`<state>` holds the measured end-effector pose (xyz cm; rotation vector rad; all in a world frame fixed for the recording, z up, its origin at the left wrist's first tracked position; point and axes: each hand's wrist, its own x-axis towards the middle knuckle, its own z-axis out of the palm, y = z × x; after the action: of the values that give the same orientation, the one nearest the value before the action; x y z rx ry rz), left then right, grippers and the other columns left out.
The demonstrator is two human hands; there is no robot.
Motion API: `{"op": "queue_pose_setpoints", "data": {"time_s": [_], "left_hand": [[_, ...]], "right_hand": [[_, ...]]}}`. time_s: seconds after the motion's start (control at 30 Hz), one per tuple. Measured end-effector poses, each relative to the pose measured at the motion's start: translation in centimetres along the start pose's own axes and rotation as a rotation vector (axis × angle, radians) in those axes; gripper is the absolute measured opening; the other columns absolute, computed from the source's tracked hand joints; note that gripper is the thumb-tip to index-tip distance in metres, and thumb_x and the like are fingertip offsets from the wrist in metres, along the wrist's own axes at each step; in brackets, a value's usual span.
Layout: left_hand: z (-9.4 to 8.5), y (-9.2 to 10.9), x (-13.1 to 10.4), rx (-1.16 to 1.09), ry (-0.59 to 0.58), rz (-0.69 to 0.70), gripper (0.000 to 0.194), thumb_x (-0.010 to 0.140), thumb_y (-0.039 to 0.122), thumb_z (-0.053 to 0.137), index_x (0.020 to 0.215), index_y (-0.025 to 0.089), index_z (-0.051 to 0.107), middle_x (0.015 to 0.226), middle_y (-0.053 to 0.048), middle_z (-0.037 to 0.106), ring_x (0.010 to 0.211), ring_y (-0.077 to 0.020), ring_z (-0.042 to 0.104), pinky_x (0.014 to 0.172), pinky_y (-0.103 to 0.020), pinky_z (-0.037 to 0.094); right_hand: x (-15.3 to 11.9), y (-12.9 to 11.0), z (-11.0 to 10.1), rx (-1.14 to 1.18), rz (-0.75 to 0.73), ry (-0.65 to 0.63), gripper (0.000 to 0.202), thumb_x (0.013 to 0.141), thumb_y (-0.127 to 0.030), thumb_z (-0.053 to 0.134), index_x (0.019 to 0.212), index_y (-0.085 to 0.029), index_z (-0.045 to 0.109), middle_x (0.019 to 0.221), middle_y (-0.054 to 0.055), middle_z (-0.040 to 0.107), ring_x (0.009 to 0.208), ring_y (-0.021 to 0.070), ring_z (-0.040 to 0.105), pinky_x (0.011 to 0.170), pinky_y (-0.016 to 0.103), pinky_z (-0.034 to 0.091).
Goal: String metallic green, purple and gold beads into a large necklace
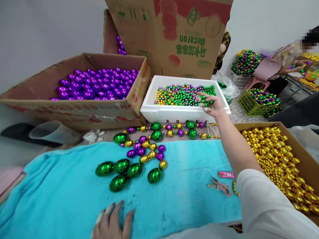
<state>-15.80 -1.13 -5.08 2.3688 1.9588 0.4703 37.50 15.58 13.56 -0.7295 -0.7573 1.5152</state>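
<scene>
My left hand (113, 221) rests on the turquoise towel (189, 199) at the front edge, fingers apart, with nothing in it. Over the right end of a white foam box (159, 114) my right hand (210, 105) reaches out with fingers spread, some wrapped in white tape. Small green, purple and gold beads (179, 94) fill the box beneath it; green ones show between the fingers. On the towel lies a bead garland (152, 154) of purple and gold beads with large green oval beads (122, 166). Its strung double strand (169, 133) runs along the box's front.
A carton of purple beads (99, 83) stands at the left, and a carton of gold beads (276, 159) at the right. Thread snips (219, 186) and a pink packet (226, 174) lie on the towel. Behind, a person (286, 59) sits near bead-filled crates (259, 103).
</scene>
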Motion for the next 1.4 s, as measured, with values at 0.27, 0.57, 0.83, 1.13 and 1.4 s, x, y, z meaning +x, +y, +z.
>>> {"op": "queue_pose_setpoints", "data": {"time_s": [0.27,0.57,0.83,1.13,1.4], "left_hand": [[-1.3,3.1,-0.1,-0.079,0.003,-0.096,0.056,0.088,0.05,0.046,0.129,0.012,0.053,0.136,-0.019,0.048,0.134,-0.0362,0.034,0.109,-0.052,0.026],[-1.3,3.1,-0.4,-0.124,-0.025,-0.103,0.057,0.087,0.05,0.048,0.129,0.011,0.054,0.136,-0.02,0.048,0.134,-0.0359,0.032,0.109,-0.049,0.023],[-1.6,3.4,-0.4,-0.101,-0.049,-0.116,0.056,0.087,0.048,0.048,0.128,0.01,0.054,0.135,-0.019,0.048,0.134,-0.0355,0.032,0.108,-0.049,0.024],[-1.0,2.1,-0.4,-0.07,0.027,-0.06,0.048,0.088,0.043,0.048,0.126,0.014,0.055,0.132,-0.019,0.051,0.132,-0.0364,0.037,0.105,-0.053,0.031],[-0.7,1.0,-0.4,-0.03,-0.001,-0.02,0.051,0.087,0.043,0.047,0.127,0.013,0.052,0.132,-0.02,0.05,0.133,-0.0391,0.036,0.104,-0.056,0.033]], "right_hand": [[-5.5,11.1,4.3,0.066,0.27,0.007,0.057,0.061,-0.009,0.044,0.118,-0.015,0.049,0.086,0.005,0.063,0.06,0.011,0.057,0.03,0.011,0.027],[-7.0,18.6,4.9,0.032,0.432,0.109,0.063,0.049,-0.011,0.045,0.112,-0.011,0.053,0.094,0.012,0.067,0.064,0.0142,0.06,0.028,0.014,0.023],[-7.4,21.8,6.5,-1.265,0.201,0.358,0.032,0.085,-0.02,0.041,0.114,-0.017,0.056,0.105,0.013,0.061,0.098,0.0254,0.056,0.065,0.032,0.051],[-7.8,25.1,7.2,-2.027,-0.038,0.092,0.036,0.094,-0.041,0.041,0.117,-0.02,0.059,0.121,0.015,0.057,0.111,0.0305,0.048,0.083,0.04,0.049],[-8.0,25.4,6.9,-2.064,-0.042,0.047,0.05,0.093,-0.05,0.039,0.127,-0.017,0.055,0.129,0.017,0.056,0.114,0.0349,0.05,0.086,0.051,0.045]]}}
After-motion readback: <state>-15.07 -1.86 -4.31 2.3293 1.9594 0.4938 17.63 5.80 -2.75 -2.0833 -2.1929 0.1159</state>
